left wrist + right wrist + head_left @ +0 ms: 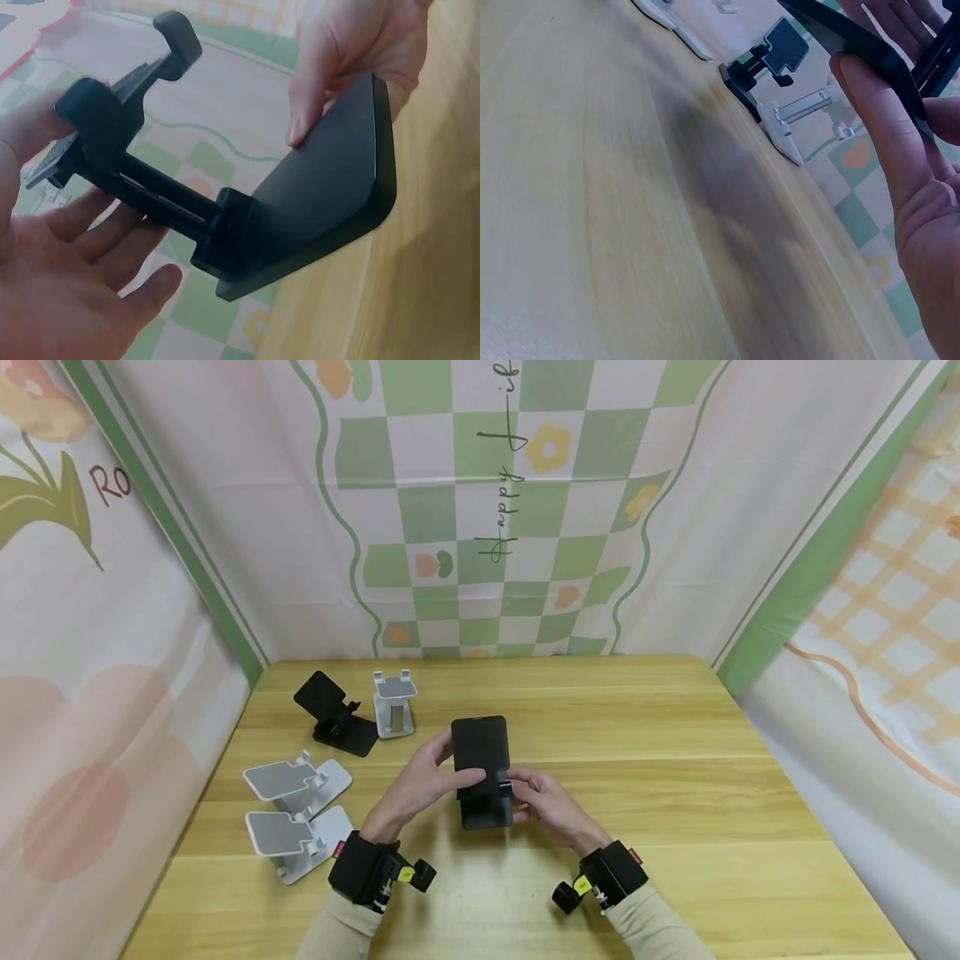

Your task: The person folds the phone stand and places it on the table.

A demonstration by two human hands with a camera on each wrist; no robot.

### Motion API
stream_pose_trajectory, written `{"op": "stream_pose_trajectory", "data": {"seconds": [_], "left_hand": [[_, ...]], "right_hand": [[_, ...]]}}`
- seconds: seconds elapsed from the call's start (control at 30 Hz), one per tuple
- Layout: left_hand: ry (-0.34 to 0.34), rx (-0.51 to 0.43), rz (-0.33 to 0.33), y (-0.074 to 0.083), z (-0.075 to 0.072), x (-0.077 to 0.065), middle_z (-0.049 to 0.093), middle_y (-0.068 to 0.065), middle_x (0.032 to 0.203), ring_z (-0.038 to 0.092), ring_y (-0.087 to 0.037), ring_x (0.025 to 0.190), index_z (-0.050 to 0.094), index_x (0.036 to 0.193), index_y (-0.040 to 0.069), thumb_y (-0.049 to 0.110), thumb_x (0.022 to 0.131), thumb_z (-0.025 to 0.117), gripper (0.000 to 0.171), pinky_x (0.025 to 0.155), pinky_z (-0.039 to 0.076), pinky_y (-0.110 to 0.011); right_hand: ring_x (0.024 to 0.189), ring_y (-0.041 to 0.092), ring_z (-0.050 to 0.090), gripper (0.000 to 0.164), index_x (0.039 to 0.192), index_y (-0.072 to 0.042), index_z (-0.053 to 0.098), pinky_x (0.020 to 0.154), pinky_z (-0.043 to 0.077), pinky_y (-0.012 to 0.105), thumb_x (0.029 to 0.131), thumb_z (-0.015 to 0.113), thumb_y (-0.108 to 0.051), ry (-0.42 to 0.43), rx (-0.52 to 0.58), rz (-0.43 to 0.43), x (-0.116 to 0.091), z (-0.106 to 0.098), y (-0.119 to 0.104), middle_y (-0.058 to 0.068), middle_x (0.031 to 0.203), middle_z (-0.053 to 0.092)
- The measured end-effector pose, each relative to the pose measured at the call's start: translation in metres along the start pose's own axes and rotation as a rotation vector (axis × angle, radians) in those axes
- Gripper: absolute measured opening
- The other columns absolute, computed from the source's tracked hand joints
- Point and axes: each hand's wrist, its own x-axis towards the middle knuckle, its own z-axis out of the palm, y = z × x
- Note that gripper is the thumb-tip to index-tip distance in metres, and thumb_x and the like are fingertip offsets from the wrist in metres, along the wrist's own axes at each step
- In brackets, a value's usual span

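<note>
Relative to the held stand (480, 745) over the table (675, 760): left hand (418, 787) at 9 o'clock, right hand (551, 803) at 4, inner rear stand (395, 687) and outer rear stand (321, 697) at 10, upper side stand (279, 779) at 9, lower side stand (279, 833) between 8 and 9, cloth (480, 527) at 12 behind the table.

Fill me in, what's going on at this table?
A person is holding a black stand above the wooden table. The left grip holds its upper plate; the right grip pinches its solid base. The stand is unfolded. Another black stand and three white-and-gray stands sit unfolded to the person's left, untouched.
</note>
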Motion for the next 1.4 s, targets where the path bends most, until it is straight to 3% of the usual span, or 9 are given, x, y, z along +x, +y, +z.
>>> {"op": "stream_pose_trajectory", "data": {"seconds": [0.17,0.43,0.73,1.2,1.4], "left_hand": [[-0.016,0.047,0.009,-0.0012,-0.0022,0.0001,0.052,-0.01,0.151,0.036,-0.035,0.149,0.049,0.151,0.015,0.018,0.092,0.076,0.065,0.119,0.025,-0.067],[0.061,0.074,0.042,-0.0046,-0.0007,0.0004,0.061,-0.011,0.141,0.041,-0.036,0.145,0.058,0.142,0.01,0.015,0.089,0.077,0.057,0.119,0.021,-0.069],[0.076,0.079,0.052,-0.0038,-0.0002,0.0003,0.062,-0.013,0.139,0.042,-0.037,0.143,0.06,0.139,0.008,0.012,0.087,0.078,0.056,0.119,0.02,-0.07],[0.139,0.121,0.113,-0.0081,0.0024,0.0011,0.065,-0.015,0.135,0.051,-0.035,0.135,0.064,0.133,0.003,0.006,0.087,0.078,0.049,0.117,0.029,-0.065],[0.171,0.131,0.114,-0.0098,0.0038,0.001,0.066,-0.013,0.133,0.052,-0.034,0.134,0.065,0.132,0.005,0.008,0.087,0.079,0.046,0.116,0.031,-0.066]], "right_hand": [[0.101,0.018,0.075,0.036,0.14,0.015,0.046,0.081,0.062,0.032,0.11,0.038,-0.004,0.002,0.001,-0.004,-0.0008,0.0008,-0.0004,0.006,0.12,0.075],[0.101,0.017,0.075,0.041,0.142,0.019,0.042,0.08,0.062,0.031,0.111,0.04,-0.008,0.023,-0.006,0.006,-0.0013,0.0037,-0.0002,0.005,0.121,0.075],[0.099,0.016,0.075,0.038,0.138,0.017,0.047,0.079,0.062,0.03,0.111,0.042,-0.009,0.04,-0.009,-0.006,-0.0027,0.0044,0.0019,0.004,0.12,0.075],[0.093,0.016,0.076,0.041,0.14,0.021,0.044,0.076,0.063,0.03,0.11,0.043,-0.008,0.047,-0.026,-0.019,-0.002,0.0069,0.0035,0.004,0.116,0.077],[0.091,0.015,0.076,0.037,0.138,0.016,0.049,0.075,0.063,0.029,0.11,0.043,-0.008,0.041,-0.017,-0.021,-0.0018,0.0072,0.0029,0.004,0.113,0.077]]}}
